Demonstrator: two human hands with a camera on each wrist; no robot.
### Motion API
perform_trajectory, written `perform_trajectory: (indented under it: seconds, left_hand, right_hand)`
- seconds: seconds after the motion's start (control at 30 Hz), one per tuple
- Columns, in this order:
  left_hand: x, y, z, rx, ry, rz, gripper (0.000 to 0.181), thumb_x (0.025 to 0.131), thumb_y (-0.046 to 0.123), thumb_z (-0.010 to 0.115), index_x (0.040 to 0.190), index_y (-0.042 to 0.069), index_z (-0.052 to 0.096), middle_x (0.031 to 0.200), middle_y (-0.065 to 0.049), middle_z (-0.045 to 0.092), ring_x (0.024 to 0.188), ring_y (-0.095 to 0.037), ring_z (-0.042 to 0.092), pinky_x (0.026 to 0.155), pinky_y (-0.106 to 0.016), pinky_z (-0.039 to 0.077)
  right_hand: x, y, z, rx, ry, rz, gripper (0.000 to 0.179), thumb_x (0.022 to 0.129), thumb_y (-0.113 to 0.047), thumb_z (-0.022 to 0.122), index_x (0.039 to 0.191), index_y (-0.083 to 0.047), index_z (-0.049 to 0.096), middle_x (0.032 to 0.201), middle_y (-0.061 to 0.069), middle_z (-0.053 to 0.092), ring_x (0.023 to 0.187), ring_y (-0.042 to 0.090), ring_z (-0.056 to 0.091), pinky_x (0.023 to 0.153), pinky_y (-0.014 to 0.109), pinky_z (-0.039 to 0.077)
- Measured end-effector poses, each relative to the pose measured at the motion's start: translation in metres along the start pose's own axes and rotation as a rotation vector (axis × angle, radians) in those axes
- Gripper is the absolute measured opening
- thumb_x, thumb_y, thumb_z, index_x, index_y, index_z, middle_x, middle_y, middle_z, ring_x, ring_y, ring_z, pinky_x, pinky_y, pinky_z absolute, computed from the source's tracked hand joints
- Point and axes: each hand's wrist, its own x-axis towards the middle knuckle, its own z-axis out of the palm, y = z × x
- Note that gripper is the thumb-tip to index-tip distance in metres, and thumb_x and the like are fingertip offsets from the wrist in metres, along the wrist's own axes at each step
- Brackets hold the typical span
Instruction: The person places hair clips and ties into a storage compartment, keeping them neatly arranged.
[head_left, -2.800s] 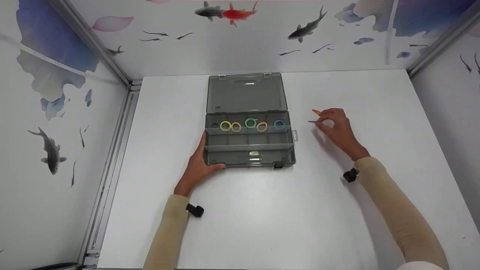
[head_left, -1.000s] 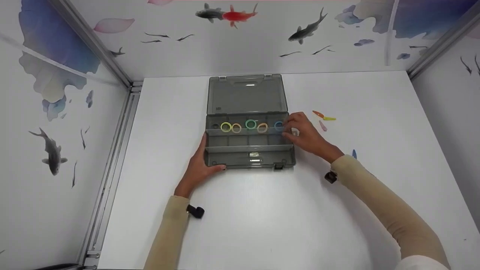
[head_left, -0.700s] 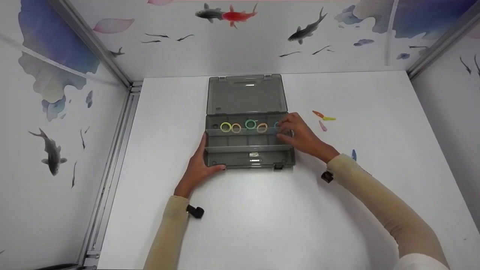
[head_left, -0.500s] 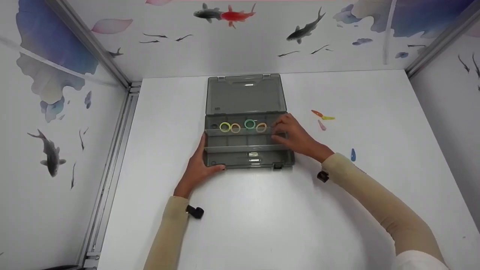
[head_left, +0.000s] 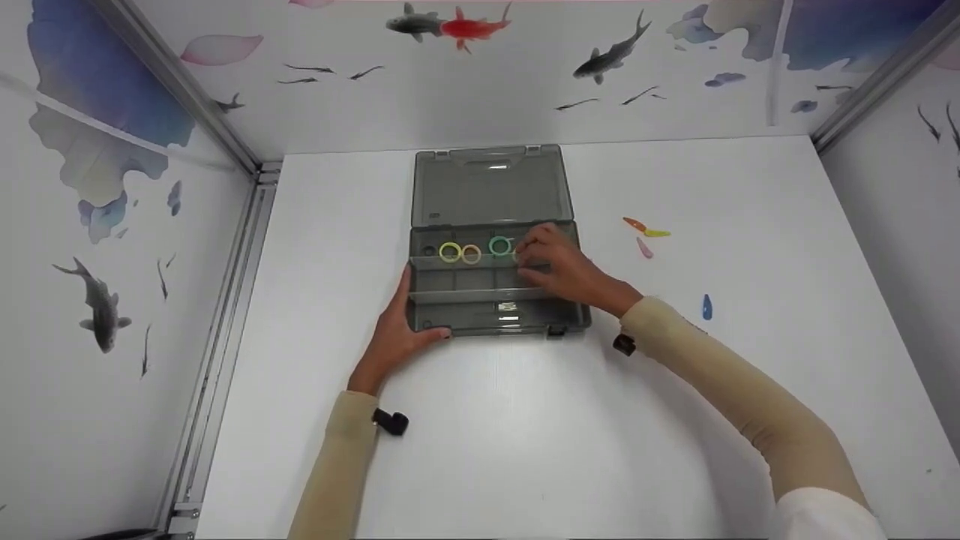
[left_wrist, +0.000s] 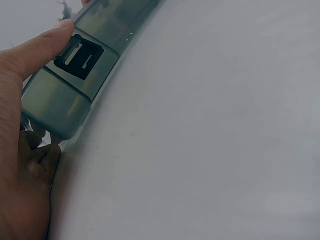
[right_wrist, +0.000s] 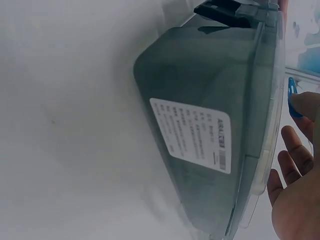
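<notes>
A grey see-through storage box (head_left: 480,310) lies with its lid (head_left: 491,187) swung back. My left hand (head_left: 391,334) holds its front left corner, thumb along the front edge beside the dark latch (left_wrist: 78,56). Over the right part of the back row is my right hand (head_left: 559,266). It pinches a small blue snap hair clip (right_wrist: 292,97) between thumb and finger. Left of that hand, the back row shows a yellow ring (head_left: 450,253), an orange ring (head_left: 471,255) and a green ring (head_left: 500,245). The hand hides the rings farther right.
Right of the box on the white table (head_left: 495,450) lie an orange clip (head_left: 634,223), a yellow clip (head_left: 658,233), a pink clip (head_left: 644,247) and a blue clip (head_left: 707,307). Printed walls stand behind and at both sides.
My right hand has come left from beside the loose clips to over the box's back row, now covering the blue ring and most of the right orange ring. My left hand stays put.
</notes>
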Motion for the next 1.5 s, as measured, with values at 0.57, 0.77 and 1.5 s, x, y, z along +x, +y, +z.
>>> perform_trajectory:
  seconds: [0.57, 0.77, 1.5]
  left_hand:
    - [0.002, 0.0, 0.0, -0.002, -0.006, 0.011, 0.137, 0.084, 0.04, 0.099, 0.18, 0.027, 0.001, 0.185, -0.009, 0.013, 0.17, -0.033, 0.014, 0.135, -0.056, 0.019]
    - [0.001, -0.001, -0.001, -0.017, -0.007, 0.017, 0.137, 0.084, 0.039, 0.099, 0.179, 0.028, 0.001, 0.185, -0.006, 0.011, 0.17, -0.031, 0.015, 0.135, -0.054, 0.019]
    - [0.0, 0.0, -0.002, -0.02, -0.013, 0.016, 0.138, 0.083, 0.045, 0.099, 0.18, 0.028, 0.002, 0.185, -0.007, 0.011, 0.169, -0.033, 0.015, 0.135, -0.056, 0.021]
  right_hand:
    - [0.026, -0.012, 0.022, 0.004, -0.047, -0.03, 0.005, 0.099, 0.001, 0.081, 0.099, -0.002, 0.078, 0.123, 0.017, 0.066, 0.121, 0.036, 0.054, 0.106, 0.055, 0.047]
    - [0.033, -0.014, 0.027, -0.004, -0.064, -0.037, 0.005, 0.099, 0.0, 0.082, 0.099, 0.0, 0.077, 0.123, 0.021, 0.066, 0.121, 0.037, 0.054, 0.109, 0.055, 0.046]
    - [0.055, -0.021, 0.042, -0.034, -0.097, -0.111, 0.004, 0.098, -0.001, 0.082, 0.099, -0.001, 0.078, 0.12, 0.02, 0.068, 0.117, 0.037, 0.057, 0.106, 0.055, 0.048]
